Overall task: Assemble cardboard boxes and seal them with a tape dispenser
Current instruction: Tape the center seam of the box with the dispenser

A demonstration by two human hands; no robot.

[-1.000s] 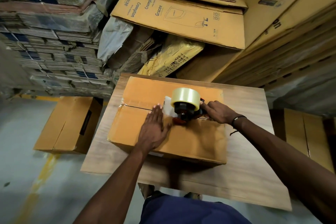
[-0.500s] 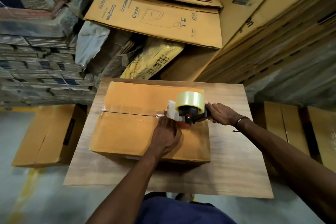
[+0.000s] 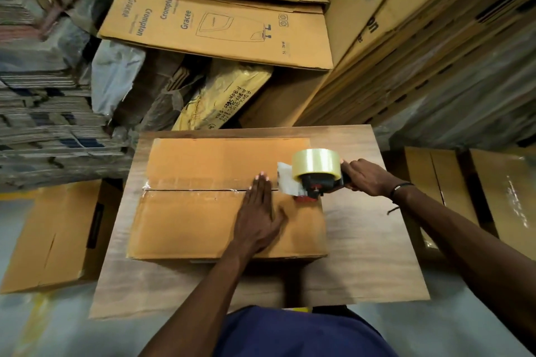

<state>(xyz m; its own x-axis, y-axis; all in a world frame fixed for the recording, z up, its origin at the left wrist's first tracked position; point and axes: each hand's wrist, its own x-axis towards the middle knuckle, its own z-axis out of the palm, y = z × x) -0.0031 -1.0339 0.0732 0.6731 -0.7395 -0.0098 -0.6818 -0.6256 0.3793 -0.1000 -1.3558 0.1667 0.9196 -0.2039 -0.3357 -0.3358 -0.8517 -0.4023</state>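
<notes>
Flat, the left hand (image 3: pixel 258 217) presses the matte cardboard box (image 3: pixel 203 220); right hand (image 3: pixel 367 178) fingers grip the glossy-rolled tape dispenser (image 3: pixel 316 177)

box (image 3: pixel 203 220) on table (image 3: pixel 362 255), tape dispenser (image 3: pixel 316 180) on its right end (hand-held)

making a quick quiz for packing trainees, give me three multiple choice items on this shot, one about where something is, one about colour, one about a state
1. Where is the tape dispenser?
A. at the right end of the box's centre seam
B. on the floor
C. at the box's left edge

2. What colour is the tape roll?
A. brown
B. clear, yellowish
C. black

3. How is the left hand?
A. gripping the dispenser
B. lifted off the box
C. lying flat on the box top

Answers:
1. A: it sits on the seam near the right edge, its handle gripped by the right hand.
2. B: the roll is see-through pale yellow.
3. C: its fingers are straight, the tips on the taped seam.
</notes>
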